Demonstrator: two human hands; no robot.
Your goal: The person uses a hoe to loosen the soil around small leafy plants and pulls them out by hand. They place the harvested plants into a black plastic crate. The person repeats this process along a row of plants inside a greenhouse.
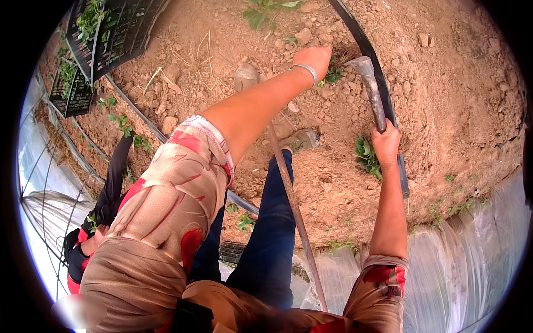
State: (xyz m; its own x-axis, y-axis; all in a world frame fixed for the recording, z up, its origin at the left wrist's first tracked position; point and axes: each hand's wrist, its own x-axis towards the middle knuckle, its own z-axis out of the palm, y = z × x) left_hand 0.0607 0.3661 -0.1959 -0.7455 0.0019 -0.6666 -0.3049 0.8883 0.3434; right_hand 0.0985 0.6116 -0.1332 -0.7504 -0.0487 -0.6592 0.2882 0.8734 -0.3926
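My right hand grips the lower end of a short hand tool, which has a flared, soil-coated metal head. Its head is beside a black irrigation pipe on the ground. To the left of that hand lies a leafy green seedling. My left hand, with a bracelet on the wrist, reaches down to the soil with curled fingers. A small green plant shows just below it, with dry root-like fibres alongside. The fingertips are hidden, so I cannot tell whether they hold it.
A long pole slants between my legs. Black plastic crates of green plants stand at upper left. Nearby, a person in dark sleeves bends low. More pipes and plants cross the soil; plastic sheeting borders it.
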